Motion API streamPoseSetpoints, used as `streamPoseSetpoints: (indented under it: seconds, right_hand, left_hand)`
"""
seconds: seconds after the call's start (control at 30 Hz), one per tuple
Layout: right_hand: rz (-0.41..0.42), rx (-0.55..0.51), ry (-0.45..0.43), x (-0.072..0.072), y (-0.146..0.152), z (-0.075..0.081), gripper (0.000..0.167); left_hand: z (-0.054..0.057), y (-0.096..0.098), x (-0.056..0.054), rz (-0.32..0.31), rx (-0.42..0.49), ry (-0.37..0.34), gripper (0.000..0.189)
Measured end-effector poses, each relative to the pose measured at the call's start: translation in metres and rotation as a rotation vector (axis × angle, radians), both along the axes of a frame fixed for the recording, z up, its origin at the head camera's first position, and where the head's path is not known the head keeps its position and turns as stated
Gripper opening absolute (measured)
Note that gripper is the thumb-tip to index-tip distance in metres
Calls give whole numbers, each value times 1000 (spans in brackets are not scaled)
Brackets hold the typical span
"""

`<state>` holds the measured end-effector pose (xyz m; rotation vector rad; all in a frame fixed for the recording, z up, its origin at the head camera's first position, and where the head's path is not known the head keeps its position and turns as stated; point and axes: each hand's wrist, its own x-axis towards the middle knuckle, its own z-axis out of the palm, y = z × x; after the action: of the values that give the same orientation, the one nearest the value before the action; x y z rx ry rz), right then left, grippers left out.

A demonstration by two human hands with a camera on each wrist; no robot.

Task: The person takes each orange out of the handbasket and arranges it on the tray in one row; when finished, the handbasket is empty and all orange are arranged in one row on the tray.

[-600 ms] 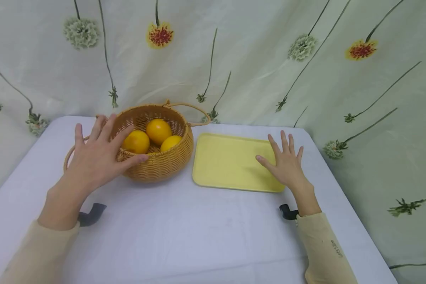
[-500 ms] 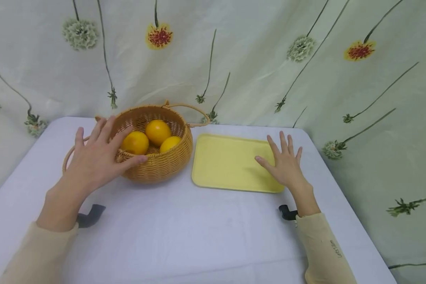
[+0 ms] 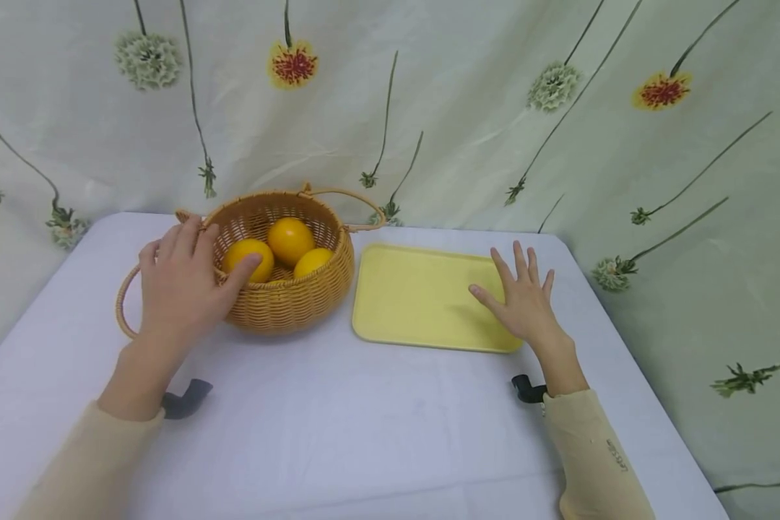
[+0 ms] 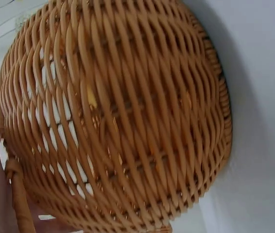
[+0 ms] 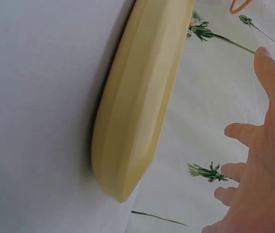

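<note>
While the left hand [image 3: 182, 278] hangs at the basket's near-left rim, thumb reaching over toward the nearest orange, its loosely bent fingers hold nothing that shows; whether they touch the wicker I cannot tell. Three oranges [image 3: 290, 240] lie inside the basket [image 3: 289, 310], which stands at the back left of the worktop [image 3: 351, 433]. The right hand [image 3: 523, 303], fingers spread and grasping nothing, hovers over the right end of the tray [image 3: 422, 296].

As I judge it, the step in hand is a reach at the basket. It would go best from above, wrist raised so the fingers miss both the rim and the left handle [image 3: 123, 303]. The wicker is probably light and could slide or tip, so any push on its wall should be gentle.

A white cloth covers the worktop, with slight creases toward the front. The tray sits flat, just right of the basket and apart from it. Behind hangs a pale curtain [image 3: 461, 108] printed with long-stemmed flowers.
</note>
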<state>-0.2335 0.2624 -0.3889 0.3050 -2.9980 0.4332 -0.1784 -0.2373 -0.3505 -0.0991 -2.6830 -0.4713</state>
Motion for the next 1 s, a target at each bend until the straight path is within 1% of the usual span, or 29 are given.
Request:
streamPoseSetpoints:
  seconds: [0.1,0.2,0.27,0.33,0.43,0.53,0.73,0.8,0.93,1.0]
  right_hand:
    - [1,-6,-2,0,1,-2,90]
    - [2,-14,-8,0,1,-3,90]
    - [1,-18,-13,0,1,-3,90]
    - [1,-19,-19,0,1,-3,90]
    - [0,-22,-30,2,1,-4,89]
    - [-2,-18,-37,3,1,-5,89]
    - [8,-17,-43,2,-2,-7,88]
    - [13,-21,-46,2,-4,-7,87]
    - [21,-33,-52,1,-6,-6,84]
    - [26,-38,-52,0,-7,-6,82]
  left_hand:
    - [-3,8,0,33,26,49,94]
    - [-4,12,2,50,76,91,92]
    - [-5,13,2,47,100,111,91]
    - [-5,13,2,29,124,122,89]
    - [-5,13,1,-6,164,112,85]
    - [-5,13,1,-35,205,78,83]
    - [-7,8,-1,-72,235,16,84]
    - [-8,5,-1,-80,248,15,80]
    - [-10,2,-1,-98,290,36,68]
    - [-10,2,-1,-106,308,44,65]
